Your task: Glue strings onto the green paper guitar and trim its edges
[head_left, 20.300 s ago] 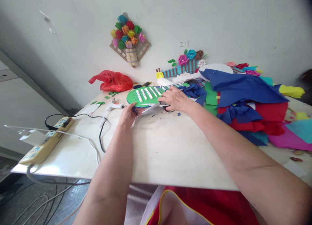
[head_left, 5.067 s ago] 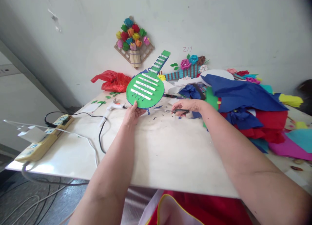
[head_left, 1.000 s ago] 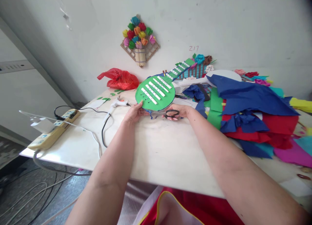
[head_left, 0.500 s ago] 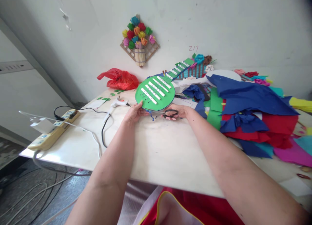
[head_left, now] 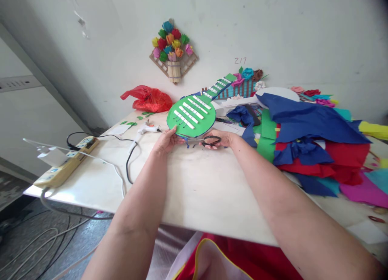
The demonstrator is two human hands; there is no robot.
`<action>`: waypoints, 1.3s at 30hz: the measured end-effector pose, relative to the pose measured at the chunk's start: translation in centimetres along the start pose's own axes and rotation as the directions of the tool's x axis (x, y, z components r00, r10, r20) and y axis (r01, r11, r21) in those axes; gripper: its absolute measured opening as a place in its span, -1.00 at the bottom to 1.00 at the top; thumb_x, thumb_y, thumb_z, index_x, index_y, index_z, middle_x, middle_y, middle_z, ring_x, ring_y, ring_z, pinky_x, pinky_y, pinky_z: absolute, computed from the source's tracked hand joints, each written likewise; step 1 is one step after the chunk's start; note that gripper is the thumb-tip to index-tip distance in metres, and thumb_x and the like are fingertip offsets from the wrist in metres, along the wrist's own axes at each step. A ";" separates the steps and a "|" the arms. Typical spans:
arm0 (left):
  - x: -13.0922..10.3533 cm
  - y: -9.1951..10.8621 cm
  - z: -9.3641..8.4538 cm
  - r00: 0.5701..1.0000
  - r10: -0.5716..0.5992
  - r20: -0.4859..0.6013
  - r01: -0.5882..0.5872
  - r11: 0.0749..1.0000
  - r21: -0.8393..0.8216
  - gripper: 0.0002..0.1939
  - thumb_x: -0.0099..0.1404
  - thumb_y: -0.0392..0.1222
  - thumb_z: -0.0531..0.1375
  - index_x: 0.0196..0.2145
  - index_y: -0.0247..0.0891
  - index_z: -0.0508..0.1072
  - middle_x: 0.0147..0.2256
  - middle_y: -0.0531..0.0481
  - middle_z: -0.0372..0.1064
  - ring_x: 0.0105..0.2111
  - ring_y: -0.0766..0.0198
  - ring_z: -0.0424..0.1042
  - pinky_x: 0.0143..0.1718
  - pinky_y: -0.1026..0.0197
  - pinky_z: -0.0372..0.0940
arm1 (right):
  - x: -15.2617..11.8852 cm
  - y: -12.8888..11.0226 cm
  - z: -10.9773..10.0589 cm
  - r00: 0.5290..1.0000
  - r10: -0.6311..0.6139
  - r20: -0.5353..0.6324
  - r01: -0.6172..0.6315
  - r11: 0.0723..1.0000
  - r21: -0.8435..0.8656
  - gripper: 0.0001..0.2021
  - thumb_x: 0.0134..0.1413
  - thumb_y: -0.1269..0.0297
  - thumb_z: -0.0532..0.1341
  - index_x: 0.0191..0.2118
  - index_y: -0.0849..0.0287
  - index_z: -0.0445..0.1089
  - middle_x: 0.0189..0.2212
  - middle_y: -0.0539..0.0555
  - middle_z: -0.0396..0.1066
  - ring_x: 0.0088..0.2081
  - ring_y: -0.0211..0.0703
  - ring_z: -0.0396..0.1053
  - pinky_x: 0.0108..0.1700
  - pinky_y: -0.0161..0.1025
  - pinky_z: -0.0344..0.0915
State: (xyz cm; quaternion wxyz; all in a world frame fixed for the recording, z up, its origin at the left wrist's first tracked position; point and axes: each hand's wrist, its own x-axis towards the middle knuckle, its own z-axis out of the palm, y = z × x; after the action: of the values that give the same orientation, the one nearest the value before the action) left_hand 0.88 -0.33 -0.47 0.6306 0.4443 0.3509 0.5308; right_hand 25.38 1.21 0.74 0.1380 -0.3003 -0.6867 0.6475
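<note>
A pale wall stands behind the table. Coloured paper is heaped right of the green lute-shaped piece; a red bag sits behind its left side. The left hand pinches its near rim; the right hand curls round scissors, whose blades seem to meet blue scraps beneath that rim, though detail is poor.
</note>
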 end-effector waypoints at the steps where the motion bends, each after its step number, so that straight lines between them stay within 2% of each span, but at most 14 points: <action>1: 0.0 0.0 0.0 1.000 0.001 0.000 -0.001 1.000 0.004 -0.79 0.27 -0.18 0.07 -0.43 -0.37 0.37 -0.60 -0.12 0.45 -0.62 0.18 0.46 -0.54 0.20 0.40 | 0.0 0.0 0.0 1.000 0.000 0.002 0.000 1.000 -0.005 -0.57 -0.19 0.12 0.32 -0.24 0.39 0.36 -0.61 -0.03 0.31 -0.70 -0.48 0.15 -0.79 -0.51 -0.16; 9: -0.2 0.3 0.0 1.000 0.004 0.019 -0.005 0.999 0.039 -0.78 0.24 -0.17 0.12 -0.43 -0.40 0.39 -0.58 -0.15 0.46 -0.61 0.16 0.46 -0.52 0.17 0.41 | -0.3 0.0 -0.4 0.999 0.016 0.043 -0.016 1.000 -0.005 -0.57 -0.23 0.11 0.33 -0.27 0.38 0.38 -0.62 -0.04 0.31 -0.70 -0.47 0.15 -0.74 -0.48 -0.02; 17: -0.3 0.3 -0.2 1.000 0.012 0.001 -0.012 0.998 0.056 -0.78 0.22 -0.15 0.13 -0.44 -0.40 0.38 -0.59 -0.15 0.45 -0.61 0.16 0.46 -0.52 0.18 0.40 | -0.7 -0.1 -0.6 0.999 0.032 0.027 -0.032 0.999 -0.033 -0.54 -0.25 0.07 0.34 -0.29 0.39 0.39 -0.62 -0.04 0.31 -0.71 -0.49 0.14 -0.76 -0.48 -0.13; 25: -0.2 0.3 -0.4 1.000 0.008 0.014 -0.008 0.999 0.045 -0.80 0.23 -0.16 0.14 -0.42 -0.39 0.39 -0.59 -0.12 0.44 -0.63 0.17 0.46 -0.54 0.18 0.41 | -0.7 0.1 -0.9 0.998 0.051 0.047 -0.049 0.997 -0.053 -0.54 -0.24 0.06 0.34 -0.28 0.38 0.40 -0.65 -0.06 0.29 -0.73 -0.48 0.12 -0.73 -0.47 -0.06; 39: -0.1 0.3 -0.8 1.000 -0.004 0.006 0.003 0.997 0.077 -0.78 0.27 -0.19 0.05 -0.42 -0.36 0.40 -0.61 -0.13 0.44 -0.61 0.18 0.45 -0.51 0.18 0.40 | -1.0 0.0 -1.0 0.997 0.071 0.029 -0.069 0.996 -0.064 -0.56 -0.21 0.10 0.33 -0.27 0.40 0.38 -0.65 -0.04 0.32 -0.74 -0.46 0.15 -0.74 -0.46 -0.05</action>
State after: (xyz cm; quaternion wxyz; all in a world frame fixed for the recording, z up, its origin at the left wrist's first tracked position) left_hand 0.04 -0.29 -0.50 0.6151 0.4693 0.3699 0.5143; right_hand 26.74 1.47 1.04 0.0949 -0.3183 -0.6979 0.6346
